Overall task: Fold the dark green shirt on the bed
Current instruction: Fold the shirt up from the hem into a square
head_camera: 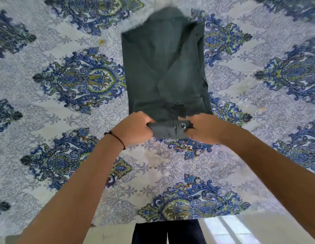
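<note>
The dark green shirt [165,71] lies on the bed as a long narrow strip, its sides folded in, running away from me. Its far end is blurred. My left hand [134,128] grips the near end at its left corner. My right hand [204,128] grips the same end at its right corner. Between the two hands the near edge is bunched and lifted off the sheet, with a round button showing on it.
The bed is covered by a white sheet [170,166] printed with blue and green ornaments. Its near edge runs across the bottom of the view, with my dark trousers [168,232] and pale floor below it.
</note>
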